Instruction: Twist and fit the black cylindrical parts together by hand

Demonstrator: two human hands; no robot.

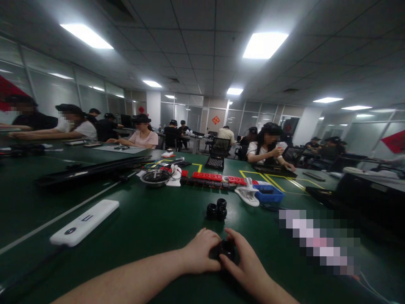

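Observation:
Near the table's front edge, a glossy black round piece with an opening in its top (227,250) is between my two hands. My right hand (245,261) curls round it from the right, thumb in front and fingers behind. From the left, my left hand (201,252) closes on its side with bent fingers; part of the piece is hidden by the hands. Just beyond them, a small cluster of similar black round pieces (217,210) stands close together on the green table (152,228). Their exact kind cannot be made out.
A white power strip (85,223) lies to the left. Farther back are a metal bowl (155,178), a row of red and black parts (205,179), a white clamp (248,193) and a blue bin (268,193). Co-workers sit round the table, one (267,145) across it.

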